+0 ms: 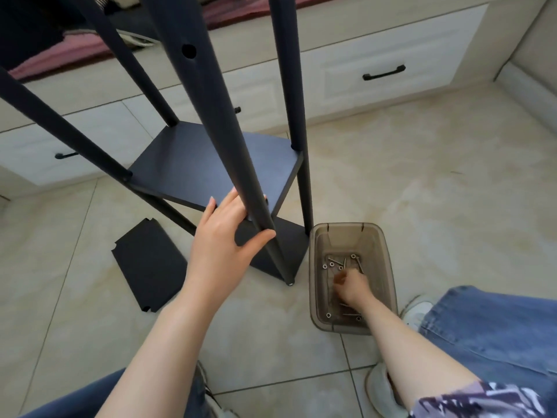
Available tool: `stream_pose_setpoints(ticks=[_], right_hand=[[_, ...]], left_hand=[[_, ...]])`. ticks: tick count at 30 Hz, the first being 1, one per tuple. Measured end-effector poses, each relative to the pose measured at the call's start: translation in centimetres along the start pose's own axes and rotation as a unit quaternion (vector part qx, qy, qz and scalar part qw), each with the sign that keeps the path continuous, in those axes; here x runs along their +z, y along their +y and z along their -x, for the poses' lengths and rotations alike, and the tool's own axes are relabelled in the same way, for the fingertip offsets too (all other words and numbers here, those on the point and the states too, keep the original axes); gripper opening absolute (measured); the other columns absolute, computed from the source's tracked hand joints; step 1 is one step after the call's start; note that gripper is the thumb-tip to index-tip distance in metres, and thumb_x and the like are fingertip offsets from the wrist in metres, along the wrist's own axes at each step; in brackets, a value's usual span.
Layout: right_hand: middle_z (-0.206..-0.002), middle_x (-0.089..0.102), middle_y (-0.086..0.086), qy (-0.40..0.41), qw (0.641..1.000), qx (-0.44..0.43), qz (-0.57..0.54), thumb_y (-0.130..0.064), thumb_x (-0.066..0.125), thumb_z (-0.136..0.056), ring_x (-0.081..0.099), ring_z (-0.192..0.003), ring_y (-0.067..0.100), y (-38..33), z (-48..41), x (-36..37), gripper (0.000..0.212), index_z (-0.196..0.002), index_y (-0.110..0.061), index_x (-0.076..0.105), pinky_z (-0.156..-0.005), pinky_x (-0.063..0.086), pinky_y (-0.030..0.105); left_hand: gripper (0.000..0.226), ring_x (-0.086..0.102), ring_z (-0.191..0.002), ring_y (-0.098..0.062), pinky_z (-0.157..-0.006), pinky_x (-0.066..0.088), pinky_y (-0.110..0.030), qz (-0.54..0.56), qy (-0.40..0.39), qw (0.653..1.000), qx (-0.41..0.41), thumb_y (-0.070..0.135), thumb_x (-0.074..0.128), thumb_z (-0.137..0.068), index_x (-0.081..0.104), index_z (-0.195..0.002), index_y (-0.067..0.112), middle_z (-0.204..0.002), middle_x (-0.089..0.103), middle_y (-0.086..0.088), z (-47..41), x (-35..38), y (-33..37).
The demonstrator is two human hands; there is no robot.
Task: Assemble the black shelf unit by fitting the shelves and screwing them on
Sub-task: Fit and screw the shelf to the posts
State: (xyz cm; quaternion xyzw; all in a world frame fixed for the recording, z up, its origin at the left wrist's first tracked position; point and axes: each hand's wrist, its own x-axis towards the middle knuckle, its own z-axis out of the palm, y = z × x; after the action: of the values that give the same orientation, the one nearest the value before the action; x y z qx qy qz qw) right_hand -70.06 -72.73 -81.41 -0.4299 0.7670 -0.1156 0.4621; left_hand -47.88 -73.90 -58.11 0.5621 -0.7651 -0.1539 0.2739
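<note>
A: Smoky plastic bin on the floor, just right of the unit's near corner. R hand is down in it, fingers curled among the screws. It's blurred, so can't tell if one's pinched.
B: OK. Tip: take one screw only, by the head end, so it goes in w/o regripping. Most lie at the bin's far end, a few at the near end.
A: L hand?
B: Wrapped round the front post, thumb one side, fingers the other, right at the mid shelf near corner. Good, grip firm so the frame doesn't rock while R is busy.
A: Spare shelf panel?
B: Flat on the floor, left of the unit's base. Not needed for this step.
A: Where does the screw go?
B: Prob through the post into that shelf corner, just a guess. Open hole higher up the post looks meant for another shelf. Line up hole & shelf edge first, start the thread by fingers, no forcing.
</note>
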Motion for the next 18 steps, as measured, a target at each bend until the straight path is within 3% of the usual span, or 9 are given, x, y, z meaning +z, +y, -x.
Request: stream_pose_setpoints(ticks=[2,5,11,14,18], right_hand=[[-0.109,0.068,0.015,0.016,0.999,-0.022,0.032,-0.011,0.060,-0.095,0.062,-0.104,0.031,0.0,-0.4,0.6,0.011,-0.103,-0.009,0.066,-0.080,0.042,0.028],[-0.109,0.067,0.014,0.034,0.995,-0.038,0.085,-0.011,0.052,-0.097,0.062,-0.102,0.032,0.2,-0.7,1.3,0.013,-0.104,-0.012,0.063,-0.081,0.045,0.032],[-0.117,0.066,0.015,0.061,0.980,-0.022,0.190,-0.007,0.040,-0.099,0.063,-0.109,0.034,-0.1,-0.5,2.0,0.026,-0.115,-0.012,0.059,-0.084,0.049,0.037],[-0.119,0.065,0.015,0.053,0.985,0.002,0.166,-0.012,0.046,-0.100,0.063,-0.110,0.034,-0.1,-0.8,2.1,0.022,-0.116,-0.010,0.060,-0.087,0.050,0.038],[-0.115,0.066,0.018,0.041,0.997,0.062,0.026,-0.011,0.052,-0.097,0.062,-0.108,0.036,0.0,-1.3,1.7,0.019,-0.109,-0.005,0.066,-0.089,0.050,0.038]], left_hand=[[0.046,0.038,-0.141,0.005,-0.118,0.002,-0.011,-0.001,-0.001,1.000,0.003,0.027,0.075,-0.087,0.063,-0.131,0.028,-0.126,0.031,0.058,0.0,0.0,-0.2],[0.047,0.020,-0.133,0.029,-0.119,0.009,-0.024,0.000,-0.002,1.000,0.007,0.026,0.076,-0.086,0.064,-0.131,0.028,-0.125,0.030,0.063,0.1,0.0,-0.4],[0.053,0.009,-0.126,0.038,-0.115,0.013,-0.040,0.015,0.012,1.000,0.000,0.023,0.078,-0.084,0.051,-0.127,0.040,-0.122,0.029,0.066,0.1,0.3,-0.1],[0.049,0.013,-0.127,0.037,-0.117,0.014,-0.039,0.018,0.019,1.000,0.006,0.028,0.075,-0.084,0.052,-0.126,0.041,-0.122,0.034,0.061,0.0,0.4,-0.3],[0.048,0.024,-0.125,0.032,-0.120,0.011,-0.033,0.021,0.020,1.000,0.008,0.028,0.076,-0.085,0.054,-0.126,0.040,-0.124,0.037,0.051,-0.1,0.5,-0.3]])
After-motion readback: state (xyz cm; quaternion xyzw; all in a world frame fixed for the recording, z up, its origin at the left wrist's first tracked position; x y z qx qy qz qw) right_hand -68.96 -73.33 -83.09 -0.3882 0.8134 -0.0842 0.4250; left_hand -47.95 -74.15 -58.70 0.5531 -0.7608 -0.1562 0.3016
